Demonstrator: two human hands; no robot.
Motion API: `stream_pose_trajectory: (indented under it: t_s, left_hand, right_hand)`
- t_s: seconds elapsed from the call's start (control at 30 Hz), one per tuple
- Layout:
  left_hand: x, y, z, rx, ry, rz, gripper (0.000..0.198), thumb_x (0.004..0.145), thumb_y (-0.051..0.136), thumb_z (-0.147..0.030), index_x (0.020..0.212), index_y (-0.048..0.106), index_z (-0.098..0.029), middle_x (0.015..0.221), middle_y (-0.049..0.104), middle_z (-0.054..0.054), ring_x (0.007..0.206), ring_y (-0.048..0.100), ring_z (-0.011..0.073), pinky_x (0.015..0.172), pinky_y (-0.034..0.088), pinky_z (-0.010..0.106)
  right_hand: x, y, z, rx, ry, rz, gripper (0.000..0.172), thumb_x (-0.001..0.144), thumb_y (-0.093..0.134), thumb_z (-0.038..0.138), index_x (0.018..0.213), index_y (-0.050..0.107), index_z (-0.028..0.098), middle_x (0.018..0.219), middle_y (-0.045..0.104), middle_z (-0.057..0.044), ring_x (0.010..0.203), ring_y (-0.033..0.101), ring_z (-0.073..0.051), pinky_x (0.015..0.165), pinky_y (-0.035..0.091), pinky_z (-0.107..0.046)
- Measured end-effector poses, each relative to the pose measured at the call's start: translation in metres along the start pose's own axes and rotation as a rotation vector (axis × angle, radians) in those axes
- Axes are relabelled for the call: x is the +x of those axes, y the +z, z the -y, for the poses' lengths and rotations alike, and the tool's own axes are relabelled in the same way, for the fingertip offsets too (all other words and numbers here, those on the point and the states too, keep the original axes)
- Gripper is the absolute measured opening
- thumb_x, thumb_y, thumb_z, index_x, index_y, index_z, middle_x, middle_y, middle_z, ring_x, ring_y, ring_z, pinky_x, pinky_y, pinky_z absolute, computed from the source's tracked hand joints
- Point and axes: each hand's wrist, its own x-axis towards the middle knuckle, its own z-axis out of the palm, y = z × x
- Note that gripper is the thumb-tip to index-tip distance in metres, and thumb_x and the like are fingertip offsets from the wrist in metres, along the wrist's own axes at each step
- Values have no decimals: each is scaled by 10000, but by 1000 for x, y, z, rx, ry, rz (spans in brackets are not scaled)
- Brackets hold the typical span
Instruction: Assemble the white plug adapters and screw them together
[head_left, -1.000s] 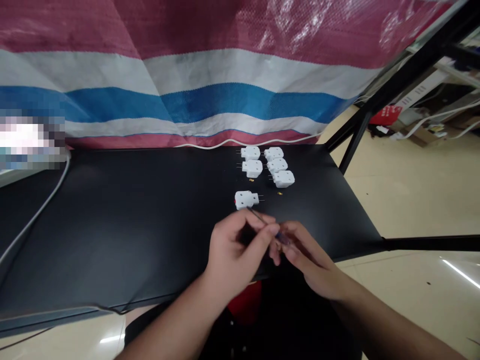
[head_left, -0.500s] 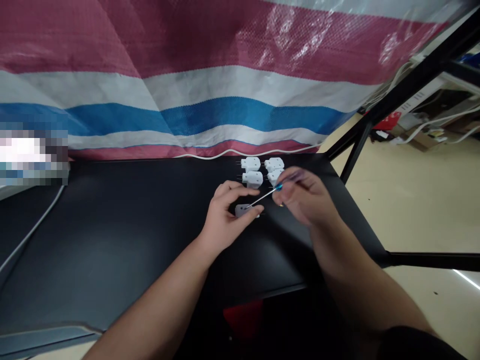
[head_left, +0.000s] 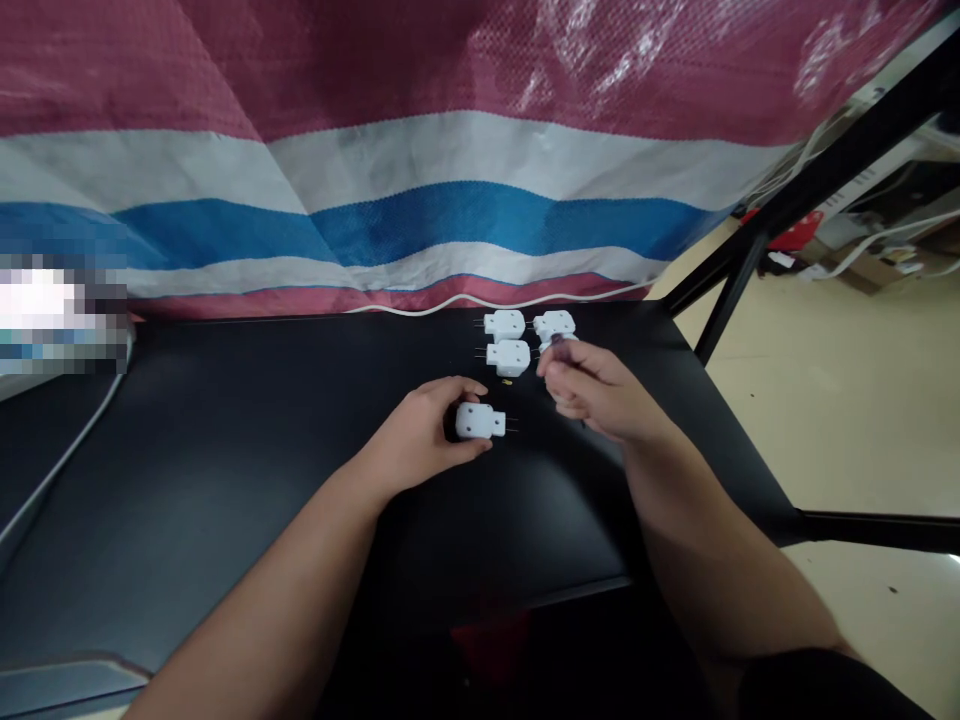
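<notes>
head-worn view, forward and down at left hand (head_left: 416,430), right hand (head_left: 592,390)

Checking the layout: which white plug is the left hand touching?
The white two-pin plug alone in front under the left hand; its pins point right, while those of the other plugs point left.

Watched from remote station. Saw woven plastic tarp (head_left: 375,170) hanging behind black tabletop (head_left: 187,450), banded red, white, blue, creased, shiny at upper right. White cable (head_left: 480,308) ran along its foot. Black metal frame (head_left: 847,170) slanted up at right. Beyond lay pale tile floor (head_left: 862,420), cardboard box (head_left: 862,272), red object (head_left: 787,232). Dim, even light.
</notes>
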Motion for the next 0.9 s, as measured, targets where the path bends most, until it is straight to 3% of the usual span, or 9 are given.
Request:
stream_pose_trajectory:
  t_s: [0.1,0.2,0.3,0.43,0.57,0.63,0.7,0.8,0.9]
  left_hand:
    - [1,-4,8,-184,10,50,461,812,821,-161,1252,690,-198,1166,753,85,943,732,214,792,588,334]
    - [3,-5,14,-161,116,56,283,840,701,-79,1096,732,-197,1307,671,116,1138,697,237,905,578,353]
    - [5,-3,21,-142,145,32,261,840,629,-55,1044,708,-196,1300,592,118,1192,658,238,918,574,353]
    - [6,1,29,-145,76,-61,236,825,668,-100,1019,584,-207,1005,607,35,875,642,171,773,545,319]
    - [5,0,24,-103,-134,-93,152,885,667,-178,978,552,-210,804,604,-22,664,558,136,647,461,292]
    - [4,-2,17,-174,-196,-60,82,971,614,-268,1012,595,-200,812,639,-3,688,599,154,662,484,307]
    - [2,-5,11,-226,-161,22,201,1017,602,-350,1132,650,-192,968,712,44,822,675,186,742,534,337]
    - [1,-8,6,-124,7,128,460,903,800,-356,1313,656,-206,1264,726,94,1088,708,254,938,559,404]
    - [0,-6,6,44,97,101,474,854,849,-304,1283,685,-188,1255,729,108,1133,701,284,990,546,439]
  right_hand:
    - [-5,6,3,-249,-17,100,270,1031,690,456,1009,692,187,703,490,43,556,370,-80,509,292,-246]
    - [-4,15,-2,-571,-196,31,164,998,714,346,973,707,184,863,645,-30,761,579,-148,678,455,-299]
    - [0,24,-14,-766,-285,114,129,944,737,268,1051,717,199,1084,688,-79,917,654,-195,793,519,-341]
    - [2,31,-29,-719,-181,114,310,902,786,307,1175,677,211,1117,679,-74,875,663,-179,685,502,-295]
    - [3,34,-37,-679,-104,99,528,902,806,350,1384,630,226,1048,685,-47,747,605,-138,657,482,-294]
    - [4,35,-41,-662,-64,90,480,894,825,400,1310,663,222,992,694,-35,733,606,-142,666,485,-303]
    - [5,36,-46,-659,-28,27,413,875,844,472,1147,673,212,897,684,-16,715,606,-153,657,474,-308]
    - [7,36,-50,-673,2,-56,367,916,792,538,988,636,214,787,641,9,674,574,-153,637,440,-315]
    - [7,35,-45,-605,-71,-74,301,1024,667,518,989,653,219,745,611,14,654,542,-145,635,430,-318]
